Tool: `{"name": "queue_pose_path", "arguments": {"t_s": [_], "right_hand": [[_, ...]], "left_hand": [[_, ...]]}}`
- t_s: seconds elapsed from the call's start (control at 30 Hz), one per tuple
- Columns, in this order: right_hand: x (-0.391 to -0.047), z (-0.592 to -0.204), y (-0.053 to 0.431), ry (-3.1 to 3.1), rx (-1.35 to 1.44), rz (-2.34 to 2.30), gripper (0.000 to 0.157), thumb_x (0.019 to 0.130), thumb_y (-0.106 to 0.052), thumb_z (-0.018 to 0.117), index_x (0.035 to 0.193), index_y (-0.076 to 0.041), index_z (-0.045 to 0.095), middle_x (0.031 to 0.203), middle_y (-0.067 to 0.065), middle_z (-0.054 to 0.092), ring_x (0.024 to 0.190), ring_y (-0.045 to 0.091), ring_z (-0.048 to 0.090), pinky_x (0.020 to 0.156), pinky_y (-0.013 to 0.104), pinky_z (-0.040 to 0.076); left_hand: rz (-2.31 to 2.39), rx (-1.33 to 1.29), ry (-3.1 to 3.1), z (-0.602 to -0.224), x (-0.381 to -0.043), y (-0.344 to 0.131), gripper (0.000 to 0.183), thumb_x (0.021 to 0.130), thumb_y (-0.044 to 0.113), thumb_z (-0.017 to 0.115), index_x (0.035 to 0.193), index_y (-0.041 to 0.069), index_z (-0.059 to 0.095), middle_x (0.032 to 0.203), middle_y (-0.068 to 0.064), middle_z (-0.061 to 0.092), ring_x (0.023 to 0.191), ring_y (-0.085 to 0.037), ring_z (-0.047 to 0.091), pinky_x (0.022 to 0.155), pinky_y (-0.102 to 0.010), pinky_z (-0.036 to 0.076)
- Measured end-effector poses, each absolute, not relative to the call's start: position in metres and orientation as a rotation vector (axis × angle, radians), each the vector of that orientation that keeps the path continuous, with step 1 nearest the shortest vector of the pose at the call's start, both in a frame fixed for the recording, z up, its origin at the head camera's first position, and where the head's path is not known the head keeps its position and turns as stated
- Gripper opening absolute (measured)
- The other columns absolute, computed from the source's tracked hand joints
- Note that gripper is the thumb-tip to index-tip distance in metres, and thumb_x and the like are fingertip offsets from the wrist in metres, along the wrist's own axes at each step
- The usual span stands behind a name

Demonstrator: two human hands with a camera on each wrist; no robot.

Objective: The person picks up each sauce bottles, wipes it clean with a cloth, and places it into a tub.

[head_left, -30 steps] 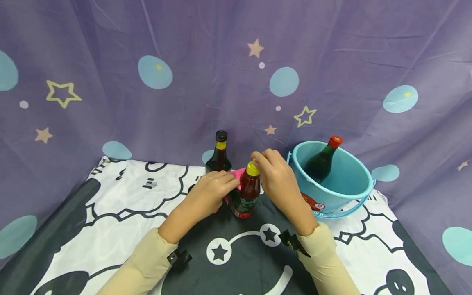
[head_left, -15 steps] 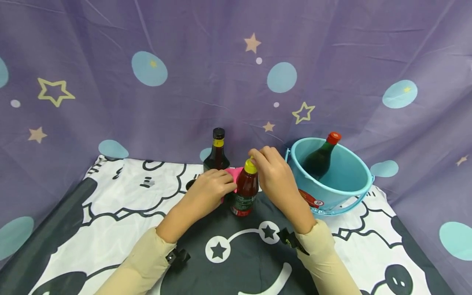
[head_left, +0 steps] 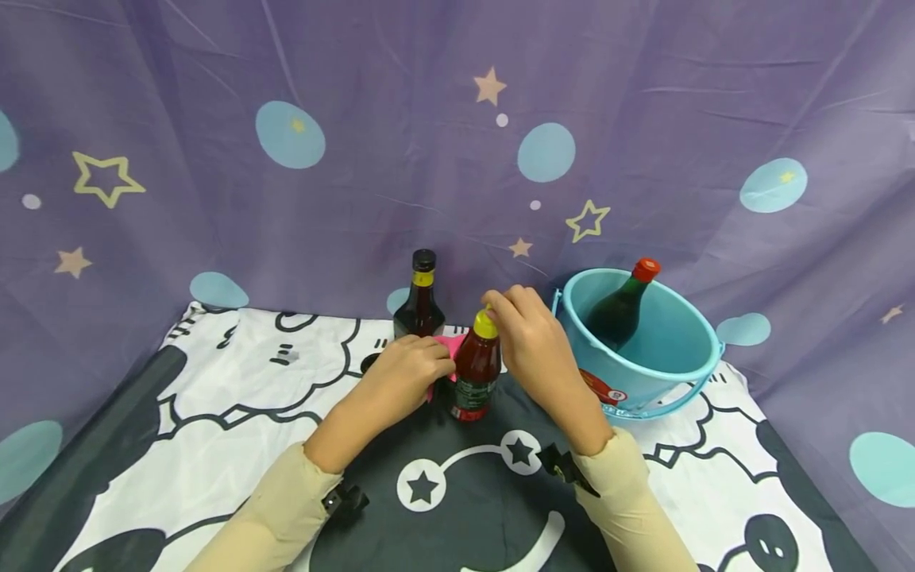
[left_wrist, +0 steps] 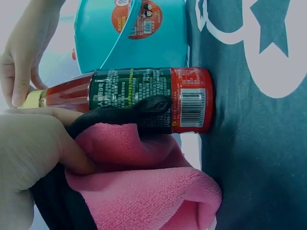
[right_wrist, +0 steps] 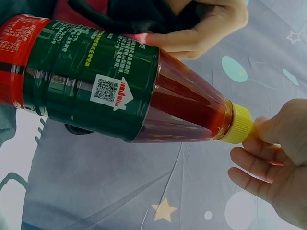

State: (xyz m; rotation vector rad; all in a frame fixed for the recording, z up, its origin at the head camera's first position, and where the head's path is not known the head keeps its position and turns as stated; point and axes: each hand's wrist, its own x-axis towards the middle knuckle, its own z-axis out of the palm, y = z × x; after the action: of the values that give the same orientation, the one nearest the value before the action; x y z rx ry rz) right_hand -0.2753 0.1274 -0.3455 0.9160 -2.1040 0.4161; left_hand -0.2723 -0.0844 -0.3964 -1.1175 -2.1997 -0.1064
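A sauce bottle (head_left: 477,365) with red sauce, a green label and a yellow cap (right_wrist: 239,123) stands on the tablecloth between the hands. My right hand (head_left: 534,345) pinches the cap from above between thumb and fingers. On the other side, my left hand (head_left: 403,372) grips a fluffy pink cloth (left_wrist: 144,191) with black trim, its fingers tucked into the folds. The cloth lies right against the bottle's side, and the left wrist view shows the black trim overlapping the label. Behind the left hand stands a dark bottle (head_left: 420,310) with a black cap, its lower part hidden.
At the right is a light blue bucket (head_left: 593,361) with a green bottle (head_left: 616,314) with a red cap leaning inside. A purple curtain (head_left: 400,143) hangs behind. A black round thing (head_left: 368,362) shows partly beside the left hand.
My left hand and the pink cloth have shifted slightly down along the bottle. The right hand stays on the cap; the head view has shifted a little.
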Motion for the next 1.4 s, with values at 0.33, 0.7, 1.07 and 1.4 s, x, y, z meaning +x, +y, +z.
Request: {"name": "queue_pose_path", "arguments": {"t_s": [0.33,0.7,1.07,1.4], "right_hand": [[-0.277,-0.347,0.128,-2.115,0.920,0.428,0.015,0.100,-0.007,0.060,0.112,-0.001,0.068,0.091,0.009,0.057,0.081,0.024,0.050,0.068,0.031,0.047],[-0.276,-0.342,0.128,-2.112,0.919,0.413,0.015,0.099,-0.005,0.062,0.112,0.000,0.068,0.091,0.009,0.058,0.080,0.024,0.050,0.067,0.031,0.047],[-0.272,-0.344,0.128,-2.134,0.905,0.425,0.014,0.099,-0.006,0.062,0.111,-0.001,0.068,0.091,0.009,0.058,0.080,0.024,0.050,0.067,0.030,0.047],[-0.274,-0.346,0.128,-2.122,0.912,0.425,0.014,0.099,-0.006,0.062,0.111,-0.001,0.067,0.090,0.009,0.057,0.080,0.024,0.050,0.067,0.031,0.047]], "left_hand": [[-0.066,-1.112,-2.299,-0.399,-0.272,-0.084,0.030,0.057,-0.001,0.087,0.081,0.015,0.076,0.078,0.003,0.069,0.079,-0.017,0.066,0.071,-0.033,0.052],[-0.070,-1.107,-2.269,-0.393,-0.272,-0.084,0.026,0.062,-0.002,0.085,0.082,0.014,0.077,0.081,0.001,0.065,0.078,-0.019,0.060,0.069,-0.033,0.050],[-0.146,-1.088,-2.162,-0.392,-0.273,-0.088,0.025,0.069,-0.006,0.079,0.083,0.014,0.078,0.088,0.000,0.067,0.084,-0.017,0.062,0.076,-0.033,0.055],[-0.253,-1.005,-2.195,-0.384,-0.272,-0.095,0.030,0.071,-0.009,0.076,0.094,0.009,0.080,0.098,-0.005,0.072,0.093,-0.021,0.068,0.081,-0.034,0.060]]}}
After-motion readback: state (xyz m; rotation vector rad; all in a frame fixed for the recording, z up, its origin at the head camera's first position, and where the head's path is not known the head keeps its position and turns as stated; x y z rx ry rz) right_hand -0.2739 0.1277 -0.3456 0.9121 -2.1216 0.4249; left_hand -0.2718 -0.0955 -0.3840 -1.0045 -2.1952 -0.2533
